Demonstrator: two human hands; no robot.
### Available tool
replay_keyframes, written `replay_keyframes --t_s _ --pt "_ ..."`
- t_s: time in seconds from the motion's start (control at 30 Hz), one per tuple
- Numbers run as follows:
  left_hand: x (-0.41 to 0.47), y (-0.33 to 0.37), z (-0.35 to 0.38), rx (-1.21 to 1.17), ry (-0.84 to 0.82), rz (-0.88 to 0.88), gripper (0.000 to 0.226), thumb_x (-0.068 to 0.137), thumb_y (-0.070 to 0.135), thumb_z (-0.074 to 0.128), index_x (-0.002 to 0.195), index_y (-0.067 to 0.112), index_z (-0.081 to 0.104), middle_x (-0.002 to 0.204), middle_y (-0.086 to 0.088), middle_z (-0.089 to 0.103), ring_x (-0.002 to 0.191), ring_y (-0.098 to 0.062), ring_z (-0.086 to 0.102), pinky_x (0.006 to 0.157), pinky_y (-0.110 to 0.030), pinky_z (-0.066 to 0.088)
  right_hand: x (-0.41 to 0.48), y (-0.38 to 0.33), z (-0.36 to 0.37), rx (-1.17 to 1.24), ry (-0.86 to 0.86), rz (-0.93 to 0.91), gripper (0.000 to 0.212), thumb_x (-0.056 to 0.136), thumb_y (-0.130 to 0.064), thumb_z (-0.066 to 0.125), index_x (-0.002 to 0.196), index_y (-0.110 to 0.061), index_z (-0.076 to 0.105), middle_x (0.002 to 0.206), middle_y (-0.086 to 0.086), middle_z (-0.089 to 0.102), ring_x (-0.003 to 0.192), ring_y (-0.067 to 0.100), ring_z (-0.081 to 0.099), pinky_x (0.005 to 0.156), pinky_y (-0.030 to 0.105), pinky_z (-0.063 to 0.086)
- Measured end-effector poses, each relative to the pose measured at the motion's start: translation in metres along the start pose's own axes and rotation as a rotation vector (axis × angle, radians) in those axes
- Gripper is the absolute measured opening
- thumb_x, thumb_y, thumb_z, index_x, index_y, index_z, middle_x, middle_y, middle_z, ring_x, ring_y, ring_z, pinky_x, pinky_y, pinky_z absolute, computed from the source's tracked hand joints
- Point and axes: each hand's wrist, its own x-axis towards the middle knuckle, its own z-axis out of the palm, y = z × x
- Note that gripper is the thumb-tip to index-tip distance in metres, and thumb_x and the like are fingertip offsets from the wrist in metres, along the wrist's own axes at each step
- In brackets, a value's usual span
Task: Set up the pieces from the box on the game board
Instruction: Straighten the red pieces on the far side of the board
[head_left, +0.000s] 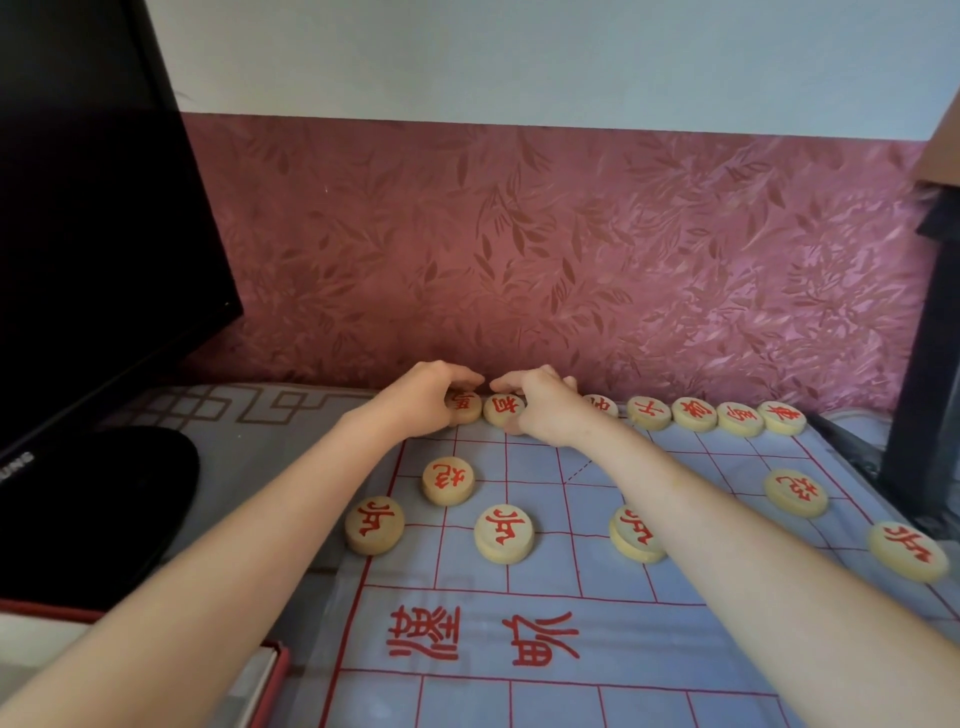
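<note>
A pale blue game board (545, 639) with red lines covers the table. Round wooden pieces with red characters stand on it: a back row by the wall (693, 414), two pieces a row nearer (448, 480) (795, 492), and several pieces nearer still (504, 533). My left hand (426, 397) curls over a back-row piece (464, 406) at the far left. My right hand (540, 402) has its fingers around the neighbouring piece (504, 409). The box (272, 675) shows only as a red rim at the lower left.
A dark monitor (93, 218) stands at the left with a black pad (98, 499) below it. A pink leaf-patterned wall (571, 249) runs just behind the back row. A dark post (930, 364) rises at the right edge.
</note>
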Motion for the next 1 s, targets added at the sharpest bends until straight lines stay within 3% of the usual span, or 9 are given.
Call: replay_keyframes --t_s 0.2,0.37,0.6,1.0 --pt "0.000 -0.002 -0.002 -0.004 0.079 -0.018 0.058 0.072 0.019 0.076 0.126 0.014 0.055 0.126 -0.006 0.058 0.114 -0.015 0.054 0.092 -0.019 0.039 -0.001 0.001 0.001 -0.023 0.062 -0.043 0.064 0.078 -0.039 0.070 0.136 -0.026 0.046 0.134 0.006 0.045 0.125 0.029 0.029 0.100 0.033 0.025" --pt "-0.001 -0.005 0.001 0.022 0.096 -0.010 0.052 0.072 0.020 0.076 0.120 0.013 0.059 0.117 -0.007 0.064 0.104 -0.015 0.059 0.091 -0.025 0.046 0.007 0.003 0.008 -0.053 0.077 -0.029 0.054 0.081 -0.037 0.068 0.130 -0.028 0.051 0.130 0.004 0.046 0.121 0.029 0.032 0.099 0.033 0.026" --pt "-0.004 -0.007 0.002 -0.022 0.091 0.000 0.053 0.073 0.017 0.076 0.122 0.012 0.057 0.115 -0.006 0.063 0.099 -0.009 0.055 0.084 -0.018 0.042 0.008 0.004 0.010 -0.055 0.101 -0.069 0.050 0.082 -0.034 0.068 0.129 -0.024 0.053 0.133 0.000 0.051 0.126 0.025 0.034 0.098 0.033 0.023" --pt "-0.004 -0.008 0.004 -0.024 0.108 -0.010 0.050 0.073 0.018 0.076 0.120 0.014 0.060 0.117 -0.005 0.063 0.103 -0.012 0.057 0.086 -0.019 0.043 0.000 0.001 0.009 -0.105 0.151 -0.111 0.048 0.084 -0.036 0.065 0.128 -0.020 0.054 0.130 0.000 0.052 0.124 0.022 0.036 0.100 0.035 0.023"
